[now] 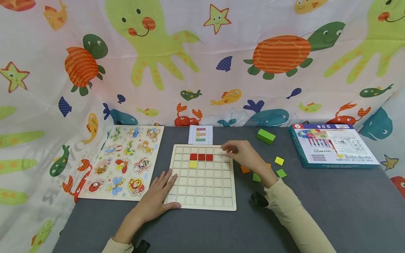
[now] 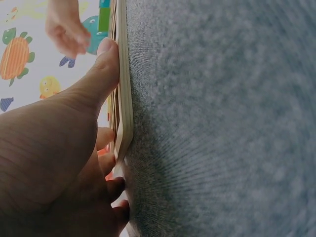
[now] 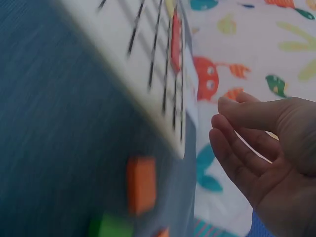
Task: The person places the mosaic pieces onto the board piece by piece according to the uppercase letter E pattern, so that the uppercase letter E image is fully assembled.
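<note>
A pale wooden grid board (image 1: 202, 191) (image 2: 125, 98) (image 3: 108, 29) lies on the dark table. Three red squares (image 1: 201, 157) sit side by side in one upper row, with a yellow square (image 1: 192, 164) just below the leftmost. My left hand (image 1: 155, 200) (image 2: 64, 133) rests at the board's lower left, fingers spread along its left edge and thumb on the near edge. Above the board's upper right corner, my right hand (image 1: 245, 153) (image 3: 266, 143) is raised with fingers loosely bent; no piece shows between them. A printed card (image 1: 200, 135) with coloured rows lies behind the board.
Loose orange (image 1: 245, 169), green (image 1: 281, 173) and yellow (image 1: 279, 160) pieces lie right of the board, some partly behind the right arm. A long green block (image 1: 265, 136) is behind them. A box (image 1: 335, 146) stands far right; an animal puzzle (image 1: 126, 154) lies left.
</note>
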Action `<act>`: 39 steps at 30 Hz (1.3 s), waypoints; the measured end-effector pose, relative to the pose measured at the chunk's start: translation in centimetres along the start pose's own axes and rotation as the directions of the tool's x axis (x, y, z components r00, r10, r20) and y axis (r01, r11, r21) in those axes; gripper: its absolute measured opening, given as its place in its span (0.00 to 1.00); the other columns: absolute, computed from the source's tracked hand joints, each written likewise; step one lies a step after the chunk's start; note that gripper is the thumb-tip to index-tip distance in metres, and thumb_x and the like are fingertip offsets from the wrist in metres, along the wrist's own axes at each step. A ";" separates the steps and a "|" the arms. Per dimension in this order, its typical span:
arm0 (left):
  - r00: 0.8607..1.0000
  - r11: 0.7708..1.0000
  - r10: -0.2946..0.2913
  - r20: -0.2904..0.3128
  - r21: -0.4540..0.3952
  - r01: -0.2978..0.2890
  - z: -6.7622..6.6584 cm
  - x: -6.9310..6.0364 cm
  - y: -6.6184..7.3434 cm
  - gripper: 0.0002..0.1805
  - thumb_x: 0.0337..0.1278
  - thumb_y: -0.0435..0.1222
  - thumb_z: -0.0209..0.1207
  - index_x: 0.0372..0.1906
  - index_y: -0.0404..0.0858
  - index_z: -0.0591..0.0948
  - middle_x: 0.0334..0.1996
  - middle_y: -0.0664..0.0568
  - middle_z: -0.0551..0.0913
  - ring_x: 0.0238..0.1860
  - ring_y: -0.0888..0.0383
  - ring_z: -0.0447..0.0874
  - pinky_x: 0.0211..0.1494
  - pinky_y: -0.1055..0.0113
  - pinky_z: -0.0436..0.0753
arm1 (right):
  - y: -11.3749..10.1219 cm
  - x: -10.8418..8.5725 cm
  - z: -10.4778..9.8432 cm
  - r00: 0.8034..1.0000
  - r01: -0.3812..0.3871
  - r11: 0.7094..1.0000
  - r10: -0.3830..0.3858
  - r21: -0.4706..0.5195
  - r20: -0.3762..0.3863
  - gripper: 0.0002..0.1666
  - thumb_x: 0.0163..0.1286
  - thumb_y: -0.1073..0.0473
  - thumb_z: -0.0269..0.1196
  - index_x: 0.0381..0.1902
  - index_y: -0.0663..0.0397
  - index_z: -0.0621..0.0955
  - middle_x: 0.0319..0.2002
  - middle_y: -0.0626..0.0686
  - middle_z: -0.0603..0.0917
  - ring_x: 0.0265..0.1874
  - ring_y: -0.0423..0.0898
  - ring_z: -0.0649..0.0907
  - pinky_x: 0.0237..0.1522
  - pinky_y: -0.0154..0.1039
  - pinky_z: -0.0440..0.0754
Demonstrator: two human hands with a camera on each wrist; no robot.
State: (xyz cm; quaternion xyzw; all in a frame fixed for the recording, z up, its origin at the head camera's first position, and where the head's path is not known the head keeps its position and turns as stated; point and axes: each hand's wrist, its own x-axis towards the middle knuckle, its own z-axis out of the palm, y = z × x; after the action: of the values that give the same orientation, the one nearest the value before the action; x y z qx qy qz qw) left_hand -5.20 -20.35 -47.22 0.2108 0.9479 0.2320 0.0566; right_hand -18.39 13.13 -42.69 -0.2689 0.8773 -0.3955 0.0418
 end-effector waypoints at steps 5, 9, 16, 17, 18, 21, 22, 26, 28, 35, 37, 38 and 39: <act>1.000 1.000 0.001 -0.002 -0.003 -0.001 -0.1 0.1 0.1 0.53 0.51 0.58 0.66 0.76 0.36 0.57 0.77 0.39 0.50 0.76 0.37 0.45 0.74 0.40 0.50 | 2.1 -2.1 -1.5 0.998 -0.047 0.997 0.049 -0.057 0.030 0.17 0.63 0.71 0.67 0.51 0.62 0.83 0.44 0.57 0.86 0.42 0.51 0.84 0.47 0.48 0.84; 0.998 0.999 -0.037 0.044 0.000 0.037 -0.2 0.1 0.1 0.54 0.52 0.58 0.65 0.77 0.38 0.55 0.78 0.42 0.47 0.77 0.39 0.42 0.75 0.42 0.47 | 3.2 -3.3 -2.0 0.993 -0.074 0.995 0.080 -0.067 0.086 0.18 0.62 0.70 0.68 0.52 0.61 0.83 0.45 0.57 0.86 0.43 0.52 0.84 0.47 0.47 0.84; 0.997 0.999 -0.050 0.060 0.005 0.050 -0.3 0.1 0.2 0.54 0.52 0.58 0.65 0.77 0.38 0.55 0.78 0.43 0.46 0.77 0.40 0.41 0.76 0.43 0.46 | 3.8 -4.5 -2.3 0.981 -0.062 0.993 0.080 -0.103 0.177 0.20 0.60 0.68 0.70 0.52 0.58 0.84 0.43 0.53 0.87 0.42 0.49 0.85 0.42 0.43 0.84; 0.997 0.999 -0.050 0.060 0.004 0.050 -0.3 0.1 0.2 0.54 0.52 0.58 0.65 0.77 0.38 0.55 0.78 0.43 0.46 0.77 0.40 0.41 0.76 0.43 0.46 | 3.9 -4.5 -2.3 0.980 -0.060 0.993 0.079 -0.103 0.183 0.21 0.60 0.68 0.70 0.52 0.58 0.84 0.43 0.53 0.87 0.41 0.48 0.85 0.41 0.42 0.84; 0.997 0.999 -0.049 0.060 0.003 0.049 -0.3 0.1 0.2 0.54 0.52 0.58 0.65 0.77 0.38 0.55 0.78 0.43 0.46 0.77 0.40 0.41 0.76 0.43 0.46 | 4.0 -4.6 -2.2 0.979 -0.065 0.993 0.083 -0.103 0.185 0.21 0.59 0.68 0.71 0.52 0.58 0.83 0.43 0.52 0.87 0.41 0.48 0.85 0.40 0.41 0.84; 0.997 0.999 -0.047 0.058 -0.001 0.047 -0.3 0.1 0.2 0.54 0.52 0.58 0.65 0.77 0.39 0.55 0.78 0.43 0.46 0.77 0.40 0.41 0.76 0.43 0.46 | 4.0 -4.7 -2.1 0.979 -0.067 0.992 0.086 -0.103 0.187 0.22 0.60 0.68 0.70 0.54 0.59 0.83 0.42 0.52 0.87 0.40 0.47 0.85 0.40 0.40 0.84; 0.997 0.999 -0.047 0.057 -0.003 0.047 -0.3 0.1 0.1 0.54 0.52 0.58 0.65 0.77 0.39 0.55 0.78 0.43 0.46 0.77 0.40 0.41 0.76 0.43 0.46 | 4.0 -4.7 -2.0 0.978 -0.072 0.992 0.090 -0.102 0.186 0.22 0.60 0.68 0.70 0.54 0.59 0.83 0.42 0.52 0.87 0.40 0.47 0.85 0.41 0.41 0.84; 0.997 0.999 -0.049 0.059 -0.010 0.050 -0.3 0.0 0.1 0.54 0.53 0.58 0.65 0.77 0.39 0.55 0.78 0.43 0.46 0.77 0.40 0.40 0.76 0.42 0.46 | 3.8 -4.8 -2.0 0.976 -0.085 0.991 0.104 -0.104 0.193 0.22 0.61 0.69 0.69 0.54 0.60 0.82 0.40 0.50 0.86 0.38 0.45 0.84 0.41 0.40 0.84; 0.997 0.999 -0.048 0.059 -0.011 0.049 -0.3 0.0 0.1 0.54 0.53 0.58 0.65 0.77 0.39 0.55 0.78 0.43 0.46 0.77 0.40 0.40 0.76 0.42 0.46 | 3.8 -4.9 -2.1 0.974 -0.090 0.991 0.109 -0.102 0.198 0.22 0.61 0.69 0.69 0.54 0.60 0.82 0.39 0.49 0.85 0.36 0.43 0.83 0.40 0.39 0.83; 0.998 0.999 -0.042 0.056 -0.001 0.042 -0.2 0.0 0.0 0.54 0.53 0.59 0.64 0.77 0.39 0.55 0.78 0.42 0.46 0.77 0.40 0.41 0.76 0.42 0.46 | 2.8 -4.6 -2.5 0.981 -0.042 0.995 0.059 -0.093 0.183 0.21 0.60 0.72 0.69 0.52 0.61 0.83 0.33 0.46 0.83 0.33 0.40 0.80 0.36 0.37 0.82; 0.998 0.999 -0.042 0.055 0.004 0.042 -0.1 0.1 0.0 0.54 0.53 0.59 0.64 0.77 0.39 0.55 0.78 0.42 0.46 0.77 0.40 0.41 0.76 0.42 0.46 | 2.5 -4.4 -2.5 0.982 -0.029 0.996 0.043 -0.080 0.184 0.21 0.60 0.71 0.69 0.53 0.62 0.83 0.33 0.46 0.83 0.33 0.41 0.80 0.38 0.38 0.83; 0.998 0.999 -0.039 0.049 0.004 0.039 -0.1 0.1 -0.1 0.54 0.52 0.59 0.64 0.77 0.39 0.55 0.78 0.42 0.47 0.77 0.40 0.41 0.76 0.42 0.46 | 2.3 -4.2 -2.5 0.982 -0.023 0.997 0.037 -0.078 0.184 0.21 0.60 0.71 0.69 0.53 0.62 0.82 0.33 0.47 0.83 0.33 0.41 0.81 0.38 0.39 0.83; 0.998 0.999 -0.036 0.045 0.004 0.036 -0.1 0.2 -0.1 0.54 0.52 0.59 0.64 0.77 0.39 0.55 0.78 0.42 0.47 0.77 0.40 0.41 0.76 0.42 0.46 | 2.1 -4.0 -2.5 0.983 -0.018 0.997 0.032 -0.076 0.183 0.21 0.60 0.71 0.69 0.53 0.62 0.82 0.34 0.47 0.83 0.33 0.41 0.81 0.39 0.39 0.83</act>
State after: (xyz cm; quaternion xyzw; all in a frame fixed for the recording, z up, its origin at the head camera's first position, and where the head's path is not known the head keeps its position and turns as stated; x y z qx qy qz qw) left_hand -5.42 -20.36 -47.20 0.1991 0.9504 0.2244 0.0819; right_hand -16.63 17.93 -43.03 -0.2946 0.8871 -0.3354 0.1177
